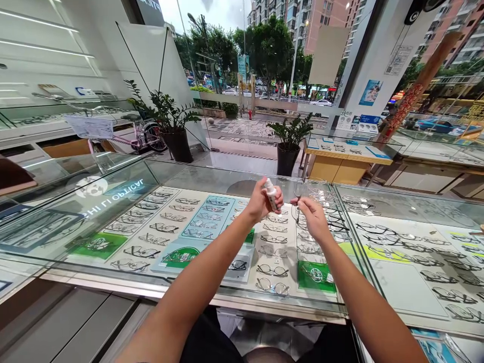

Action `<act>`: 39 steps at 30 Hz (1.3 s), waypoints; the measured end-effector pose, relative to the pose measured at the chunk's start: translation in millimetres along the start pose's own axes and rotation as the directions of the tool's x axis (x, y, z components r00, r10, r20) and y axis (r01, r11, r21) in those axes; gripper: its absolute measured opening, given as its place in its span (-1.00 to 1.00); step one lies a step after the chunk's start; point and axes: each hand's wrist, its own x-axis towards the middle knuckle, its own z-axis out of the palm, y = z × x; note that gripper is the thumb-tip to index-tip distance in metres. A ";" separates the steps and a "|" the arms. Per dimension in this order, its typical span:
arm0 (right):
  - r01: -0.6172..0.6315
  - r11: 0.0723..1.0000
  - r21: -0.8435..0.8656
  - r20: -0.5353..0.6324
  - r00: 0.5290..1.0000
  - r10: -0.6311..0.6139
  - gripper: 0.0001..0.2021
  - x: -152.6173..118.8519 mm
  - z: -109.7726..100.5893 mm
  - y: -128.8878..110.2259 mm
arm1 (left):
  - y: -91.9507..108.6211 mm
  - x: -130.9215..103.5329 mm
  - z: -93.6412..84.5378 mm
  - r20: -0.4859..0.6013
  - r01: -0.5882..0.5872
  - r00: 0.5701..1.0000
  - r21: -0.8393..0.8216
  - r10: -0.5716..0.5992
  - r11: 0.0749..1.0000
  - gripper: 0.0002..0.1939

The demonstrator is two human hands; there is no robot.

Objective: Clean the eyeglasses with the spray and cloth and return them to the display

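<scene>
My left hand (260, 200) is wrapped around a small white spray bottle (271, 190), held upright with a slight tilt above the glass counter. Just to its right, my right hand (310, 214) pinches a thin-framed pair of eyeglasses (297, 207) between thumb and fingers. The glasses are small in view, and their outline blends with the frames behind them. A short gap separates the bottle from the glasses. Under both hands lies the glass display case (227, 297), with rows of eyeglasses (273, 270) inside it.
Green display pads (316, 276) lie in the case among the frames. Another glass case (401, 297) adjoins on the right. Beyond the counter stand two potted plants (288, 156), a pink bicycle (136, 136) and a wooden display table (348, 164), before glass doors to the street.
</scene>
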 end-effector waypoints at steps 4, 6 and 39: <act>-0.043 0.998 0.054 0.052 0.998 0.040 -0.65 -0.6 2.5 1.2 | -17.4 7.7 -2.1 -0.112 -0.061 0.990 0.229 0.089 0.971 -0.32; -0.052 0.996 0.067 0.070 0.996 0.047 -0.65 -1.1 3.6 1.4 | -25.2 11.5 -6.0 -0.131 -0.057 0.986 0.338 0.107 0.940 -0.36; -0.130 0.942 0.309 -0.018 0.990 0.143 -0.71 5.3 -2.7 4.2 | -38.8 8.6 3.0 -0.033 0.002 0.999 0.550 0.020 0.835 -0.38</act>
